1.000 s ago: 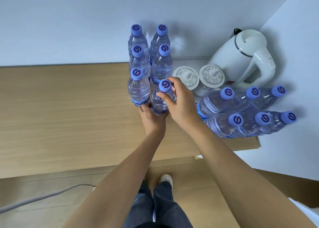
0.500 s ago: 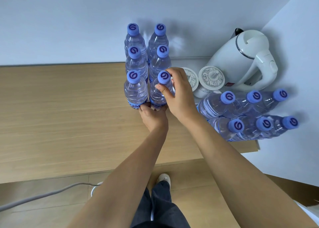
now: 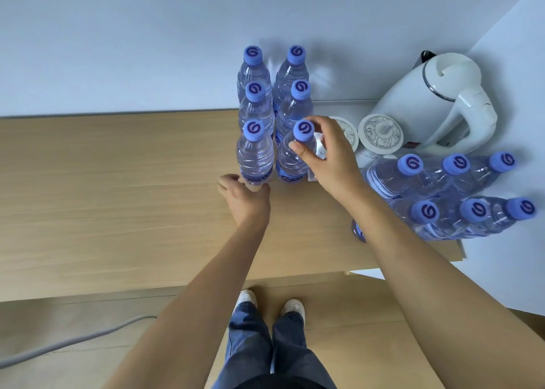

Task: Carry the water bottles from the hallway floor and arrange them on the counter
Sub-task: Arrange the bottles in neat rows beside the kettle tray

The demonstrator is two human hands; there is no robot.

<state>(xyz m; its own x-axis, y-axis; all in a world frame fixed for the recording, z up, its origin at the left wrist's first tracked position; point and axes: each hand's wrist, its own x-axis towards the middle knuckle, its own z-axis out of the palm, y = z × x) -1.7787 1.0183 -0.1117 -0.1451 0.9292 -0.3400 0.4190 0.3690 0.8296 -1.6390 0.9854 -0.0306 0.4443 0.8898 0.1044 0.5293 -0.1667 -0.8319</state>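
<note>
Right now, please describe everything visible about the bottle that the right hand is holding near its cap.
The bottle is clear plastic that looks full of water, with a blue cap bearing a dark swirl and a blue label band low down. It stands upright on the wooden counter, nearest in the right column of a two-by-three group, close beside its left neighbour. The right hand pinches its neck below the cap.

Bottles [image 3: 255, 152] clear, blue caps bearing dark swirl, blue label bands. Tabletop [image 3: 118, 182] light wood grain. Kettle [image 3: 427, 99] white, silver rim. Cup lids [image 3: 381, 135] white, grey ornament. Jeans [image 3: 250, 344] dark blue. Shoes [image 3: 292, 307] white.
</note>
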